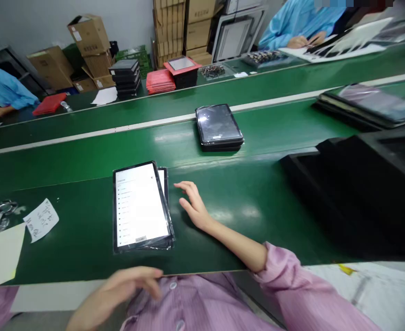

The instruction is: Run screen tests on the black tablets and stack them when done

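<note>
Two overlapping tablets lie on the green bench; the top tablet (140, 207) has a lit white screen showing a list and a clear film round its edges. Just right of them, my right hand (195, 207) rests over the bench with its fingers apart, holding nothing. My left hand (119, 289) hangs at the bench's front edge below the tablets, slightly blurred, fingers spread and nothing in them. Beyond my right hand, a stack of dark-screened tablets (219, 126) sits on the green belt.
Black trays (364, 193) fill the right side. A handwritten note (42, 220) and a yellowish paper (2, 255) lie at left. Across the line are red sheets (160, 82), a black stack (125, 78) and people in blue sleeves (295, 23). Cardboard boxes (89, 34) stand behind.
</note>
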Tool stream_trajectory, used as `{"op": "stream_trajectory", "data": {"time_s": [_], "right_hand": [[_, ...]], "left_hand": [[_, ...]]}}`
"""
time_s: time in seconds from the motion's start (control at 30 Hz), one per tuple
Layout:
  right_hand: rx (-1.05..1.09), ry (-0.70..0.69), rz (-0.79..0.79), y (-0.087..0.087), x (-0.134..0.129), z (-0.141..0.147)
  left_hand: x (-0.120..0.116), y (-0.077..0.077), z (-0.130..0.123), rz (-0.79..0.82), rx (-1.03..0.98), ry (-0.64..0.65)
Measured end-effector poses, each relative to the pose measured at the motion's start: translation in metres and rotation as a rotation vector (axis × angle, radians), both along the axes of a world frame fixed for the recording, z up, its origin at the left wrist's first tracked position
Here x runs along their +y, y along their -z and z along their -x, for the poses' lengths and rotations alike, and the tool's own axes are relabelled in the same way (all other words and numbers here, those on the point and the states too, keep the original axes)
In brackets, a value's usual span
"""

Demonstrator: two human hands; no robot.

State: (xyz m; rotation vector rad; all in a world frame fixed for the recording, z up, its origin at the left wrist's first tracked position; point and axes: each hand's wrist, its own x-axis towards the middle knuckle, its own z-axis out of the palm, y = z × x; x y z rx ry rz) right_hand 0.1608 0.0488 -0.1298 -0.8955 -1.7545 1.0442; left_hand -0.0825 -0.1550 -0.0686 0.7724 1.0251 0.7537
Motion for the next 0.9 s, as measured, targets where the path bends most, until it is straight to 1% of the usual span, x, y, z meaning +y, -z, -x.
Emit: {"op": "stream_trajectory", "data": {"time_s": [0.03,0.07,0.1,0.13,0.17,0.2,0.27,0.33,0.37,0.43,0.5,0.57,0.63,0.67,0.73,0.8,0.83,0.87,0.9], "right_hand": [[-0.058,-0.041,-0.03,-0.004,-0.009,0.002],[-0.105,-0.067,-0.044,-0.007,-0.016,0.005],[-0.143,-0.083,-0.045,-0.01,-0.021,0.008],[-0.173,-0.089,-0.035,-0.011,-0.025,0.012],[-0.196,-0.088,-0.017,-0.011,-0.027,0.015],[-0.211,-0.081,0.004,-0.011,-0.029,0.019],[-0.213,-0.052,0.054,-0.008,-0.03,0.027],[-0.165,-0.004,0.101,-0.005,-0.031,0.036],[-0.121,0.024,0.121,-0.004,-0.032,0.04],[0.0,0.089,0.148,-0.003,-0.034,0.046],[0.148,0.14,0.169,-0.005,-0.038,0.048],[0.323,0.127,0.23,-0.01,-0.044,0.043],[0.475,0.065,0.363,-0.016,-0.051,0.028],[0.523,0.05,0.432,-0.019,-0.054,0.018],[0.555,0.082,0.52,-0.021,-0.058,-0.008],[0.529,0.138,0.532,-0.017,-0.058,-0.034],[0.502,0.147,0.524,-0.013,-0.057,-0.047],[0.466,0.143,0.515,-0.007,-0.054,-0.059],[0.424,0.141,0.501,-0.001,-0.051,-0.07]], "left_hand": [[0.002,-0.009,0.017,-0.155,0.158,-0.151],[0.009,-0.016,0.033,-0.293,0.311,-0.351],[0.019,-0.018,0.046,-0.393,0.429,-0.537],[0.031,-0.018,0.055,-0.444,0.508,-0.666],[0.044,-0.014,0.06,-0.448,0.541,-0.727],[0.056,-0.008,0.063,-0.418,0.548,-0.736],[0.075,0.005,0.06,-0.337,0.534,-0.692],[0.082,0.013,0.052,-0.299,0.522,-0.677],[0.082,0.014,0.048,-0.297,0.512,-0.694],[0.079,0.011,0.04,-0.302,0.464,-0.724],[0.075,0.003,0.031,-0.313,0.413,-0.746],[0.073,-0.005,0.019,-0.344,0.373,-0.734],[0.076,-0.012,0.005,-0.38,0.326,-0.658],[0.078,-0.015,-0.001,-0.398,0.3,-0.594],[0.086,-0.021,-0.011,-0.433,0.244,-0.422],[0.095,-0.024,-0.012,-0.478,0.232,-0.251],[0.099,-0.025,-0.009,-0.513,0.279,-0.212],[0.102,-0.024,-0.002,-0.551,0.368,-0.212],[0.105,-0.021,0.007,-0.58,0.486,-0.248]]}}
